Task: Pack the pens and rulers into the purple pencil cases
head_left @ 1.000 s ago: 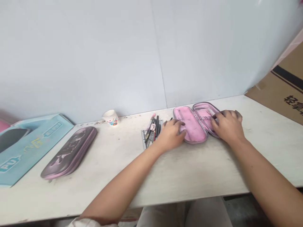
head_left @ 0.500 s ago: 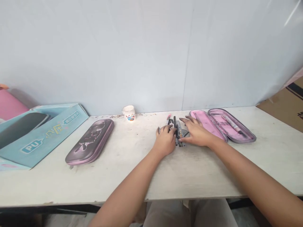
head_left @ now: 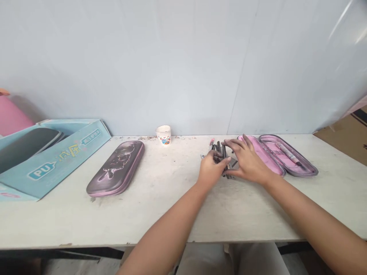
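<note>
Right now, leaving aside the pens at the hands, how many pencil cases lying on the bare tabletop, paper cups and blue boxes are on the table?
Closed pencil case: 1
Open pencil case: 1
Paper cup: 1
Blue box: 1
Total: 4

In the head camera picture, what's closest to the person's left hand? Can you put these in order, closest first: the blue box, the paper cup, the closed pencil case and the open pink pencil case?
Starting from the left hand:
1. Open pink pencil case: just to the hand's right.
2. Paper cup: to its left, towards the back.
3. Closed pencil case: farther left.
4. Blue box: farthest left.
</note>
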Demonstrator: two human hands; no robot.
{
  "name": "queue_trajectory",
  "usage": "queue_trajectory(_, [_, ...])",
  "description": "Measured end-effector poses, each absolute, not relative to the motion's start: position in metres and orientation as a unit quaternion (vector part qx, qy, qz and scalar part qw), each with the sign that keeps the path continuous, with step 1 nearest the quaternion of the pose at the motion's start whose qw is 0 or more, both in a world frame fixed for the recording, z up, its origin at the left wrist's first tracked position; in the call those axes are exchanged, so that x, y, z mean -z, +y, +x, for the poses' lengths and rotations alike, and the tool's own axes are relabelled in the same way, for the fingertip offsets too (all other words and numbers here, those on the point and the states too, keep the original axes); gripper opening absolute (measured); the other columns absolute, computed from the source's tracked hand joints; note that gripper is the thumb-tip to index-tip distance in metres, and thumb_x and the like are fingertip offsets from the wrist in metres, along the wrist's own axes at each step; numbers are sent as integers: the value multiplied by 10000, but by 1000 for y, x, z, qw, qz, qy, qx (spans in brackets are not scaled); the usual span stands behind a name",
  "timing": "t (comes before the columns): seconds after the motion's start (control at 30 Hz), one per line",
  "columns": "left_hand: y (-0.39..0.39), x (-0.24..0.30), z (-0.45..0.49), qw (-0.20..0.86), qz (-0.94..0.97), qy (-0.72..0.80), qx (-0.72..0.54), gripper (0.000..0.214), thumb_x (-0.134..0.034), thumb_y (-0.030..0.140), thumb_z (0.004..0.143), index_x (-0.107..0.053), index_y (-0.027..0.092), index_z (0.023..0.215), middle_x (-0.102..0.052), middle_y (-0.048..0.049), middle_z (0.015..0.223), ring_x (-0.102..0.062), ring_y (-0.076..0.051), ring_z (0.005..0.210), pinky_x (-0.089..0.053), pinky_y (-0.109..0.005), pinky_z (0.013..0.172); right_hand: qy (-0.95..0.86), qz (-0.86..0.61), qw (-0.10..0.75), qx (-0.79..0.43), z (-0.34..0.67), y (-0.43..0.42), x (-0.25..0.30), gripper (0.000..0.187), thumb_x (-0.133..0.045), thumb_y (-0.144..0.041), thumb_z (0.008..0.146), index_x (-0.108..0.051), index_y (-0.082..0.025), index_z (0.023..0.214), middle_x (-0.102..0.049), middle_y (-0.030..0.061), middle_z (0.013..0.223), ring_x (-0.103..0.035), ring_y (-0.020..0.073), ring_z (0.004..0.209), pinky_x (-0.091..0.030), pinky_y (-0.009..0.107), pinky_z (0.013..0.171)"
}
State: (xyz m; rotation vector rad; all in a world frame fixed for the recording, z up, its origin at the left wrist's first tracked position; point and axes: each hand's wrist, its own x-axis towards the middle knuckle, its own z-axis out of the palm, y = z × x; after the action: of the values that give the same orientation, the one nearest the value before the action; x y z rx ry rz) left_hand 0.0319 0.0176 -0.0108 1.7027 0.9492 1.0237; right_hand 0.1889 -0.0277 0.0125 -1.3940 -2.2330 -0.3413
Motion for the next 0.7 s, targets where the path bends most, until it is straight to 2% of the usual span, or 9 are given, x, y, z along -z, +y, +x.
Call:
queue_trajectory(0.1, [16,8,32,579,628,327,-405,300,-662,418,686,-588,139,766,-617,-23,748,-566,-132,693,-426,-256,683,-824,-473,266,161,191,-39,-10,843,-620,-472,709,-152,-261,1377,-464,93,1339,-357,280,1267,-61,599,1079])
queue_trajectory(0.27, [7,-1,32,732,554,224,-327,312,-704,384,671,-647,103,794,-658,-57,727,-605,-143,723,-420,-261,733,-804,-457,335,178,195,-51,-6,915,-630,-477,705,-62,-242,1382,-487,104,1321,-353,288,1270,-146,603,1063])
queue_trajectory(0.4, [0,-3,39,784,485,211,-324,296,-744,330,643,-640,104,804,-664,-63,753,-624,-138,721,-430,-243,698,-801,-453,347,179,201,-58,-4,881,-616,-523,709,-129,-209,1373,-477,128,1325,-366,280,1262,-236,561,1050])
queue_trajectory(0.5, [-2,-6,53,778,470,239,-341,293,-765,297,619,-627,114,800,-664,-55,765,-625,-136,730,-440,-230,656,-784,-465,355,209,214,-61,0,689,-595,-505,738,-313,-193,1284,-492,132,1299,-371,278,1257,-282,539,1039])
queue_trajectory(0.57, [-1,-11,68,774,459,254,-356,286,-772,274,607,-619,120,794,-660,-44,776,-620,-129,719,-457,-237,656,-753,-480,379,243,225,-62,3,487,-593,-471,751,-455,-188,1123,-536,136,1217,-384,290,1240,-322,532,1016])
queue_trajectory(0.63, [-1,-19,86,774,453,254,-362,266,-759,270,621,-614,125,790,-650,-32,762,-608,-119,684,-467,-243,642,-723,-495,395,277,237,-63,3,311,-590,-421,762,-521,-184,953,-567,135,1108,-404,294,1213,-351,521,998])
queue_trajectory(0.7, [0,-27,109,774,458,244,-362,246,-743,273,638,-616,126,790,-637,-23,731,-596,-110,657,-466,-237,628,-704,-506,391,308,251,-66,-1,195,-573,-353,779,-538,-179,860,-572,127,1039,-417,286,1194,-356,506,1003])
